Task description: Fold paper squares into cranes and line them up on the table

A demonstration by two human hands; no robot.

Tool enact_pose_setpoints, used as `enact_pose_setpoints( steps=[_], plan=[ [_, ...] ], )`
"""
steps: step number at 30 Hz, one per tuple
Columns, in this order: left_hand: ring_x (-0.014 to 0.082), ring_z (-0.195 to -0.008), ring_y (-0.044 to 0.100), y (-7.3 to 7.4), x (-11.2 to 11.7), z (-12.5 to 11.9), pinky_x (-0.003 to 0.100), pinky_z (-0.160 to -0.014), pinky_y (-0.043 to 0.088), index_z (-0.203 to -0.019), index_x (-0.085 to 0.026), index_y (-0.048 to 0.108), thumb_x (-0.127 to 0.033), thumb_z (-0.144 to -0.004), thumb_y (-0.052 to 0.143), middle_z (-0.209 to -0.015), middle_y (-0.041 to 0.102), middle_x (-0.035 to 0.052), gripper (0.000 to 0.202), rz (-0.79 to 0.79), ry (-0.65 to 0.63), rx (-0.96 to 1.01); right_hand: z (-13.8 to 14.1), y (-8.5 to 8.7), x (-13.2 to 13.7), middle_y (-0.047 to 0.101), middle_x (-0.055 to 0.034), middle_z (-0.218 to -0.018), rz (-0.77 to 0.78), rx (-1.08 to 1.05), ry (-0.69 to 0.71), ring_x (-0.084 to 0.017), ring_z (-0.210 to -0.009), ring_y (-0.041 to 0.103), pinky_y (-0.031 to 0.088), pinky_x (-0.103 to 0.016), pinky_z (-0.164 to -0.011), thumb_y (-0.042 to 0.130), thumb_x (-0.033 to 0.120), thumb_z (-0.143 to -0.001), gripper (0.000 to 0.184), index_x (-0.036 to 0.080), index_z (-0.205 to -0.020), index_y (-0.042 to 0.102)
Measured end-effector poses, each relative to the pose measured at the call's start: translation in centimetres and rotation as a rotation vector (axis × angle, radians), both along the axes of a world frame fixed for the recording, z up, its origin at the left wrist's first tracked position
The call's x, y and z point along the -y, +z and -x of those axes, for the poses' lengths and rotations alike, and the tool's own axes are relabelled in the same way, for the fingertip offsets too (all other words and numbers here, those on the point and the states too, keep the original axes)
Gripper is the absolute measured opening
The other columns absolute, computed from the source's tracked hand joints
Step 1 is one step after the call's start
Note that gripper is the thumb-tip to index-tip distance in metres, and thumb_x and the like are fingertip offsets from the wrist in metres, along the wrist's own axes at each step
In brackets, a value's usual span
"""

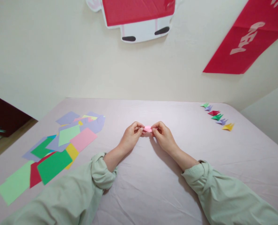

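A small folded pink paper [147, 128] is held between both hands above the middle of a pale pink cloth-covered surface [153, 187]. My left hand [131, 136] pinches its left end with curled fingers. My right hand [162, 135] pinches its right end the same way. Both forearms reach in from the bottom in rolled light green sleeves. Most of the pink paper is hidden by my fingertips.
Several loose coloured paper squares [52, 150] lie spread at the left: green, purple, pink, yellow, red. A row of small folded paper figures [217, 117] sits at the far right. Red banners hang on the cream wall behind.
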State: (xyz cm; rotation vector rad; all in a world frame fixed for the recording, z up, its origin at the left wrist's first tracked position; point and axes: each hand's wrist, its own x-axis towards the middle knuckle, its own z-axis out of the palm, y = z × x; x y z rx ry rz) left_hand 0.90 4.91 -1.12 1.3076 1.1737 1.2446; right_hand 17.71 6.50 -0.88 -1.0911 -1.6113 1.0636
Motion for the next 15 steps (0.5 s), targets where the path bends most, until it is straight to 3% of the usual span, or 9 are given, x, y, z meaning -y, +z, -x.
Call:
enact_pose_setpoints(
  steps=[9,13,15],
  plan=[
    [0.0137,-0.074,0.068,-0.02,0.09,-0.11,0.029,-0.073,0.056,-0.092,-0.016,0.057,-0.025,-0.087,0.053,-0.078,0.068,0.002,0.011,0.034,0.035,0.05,0.05,-0.11,0.0,0.057,0.0012,-0.075,0.001,-0.025,0.013,-0.016,-0.066,0.058,0.045,-0.029,-0.063,0.051,0.028,-0.086,0.006,0.022,-0.084,0.052],
    [0.0138,-0.076,0.068,0.45,0.23,-0.17,0.031,-0.076,0.055,-0.108,-0.017,0.052,-0.028,-0.088,0.055,-0.079,0.069,0.002,0.022,0.082,0.041,0.087,0.02,-0.06,0.01,0.058,0.0011,-0.075,-0.004,-0.034,0.013,-0.016,-0.067,0.058,0.046,-0.03,-0.064,0.051,0.028,-0.087,0.007,0.022,-0.085,0.052],
    [0.0138,-0.079,0.068,0.76,0.32,-0.32,0.03,-0.078,0.055,-0.106,-0.016,0.053,-0.03,-0.086,0.061,-0.083,0.07,0.0033,0.026,0.108,0.002,0.083,0.09,0.01,0.06,0.058,0.0009,-0.075,-0.009,-0.055,0.01,-0.016,-0.068,0.058,0.047,-0.031,-0.065,0.052,0.029,-0.088,0.008,0.022,-0.085,0.052]
  ],
)
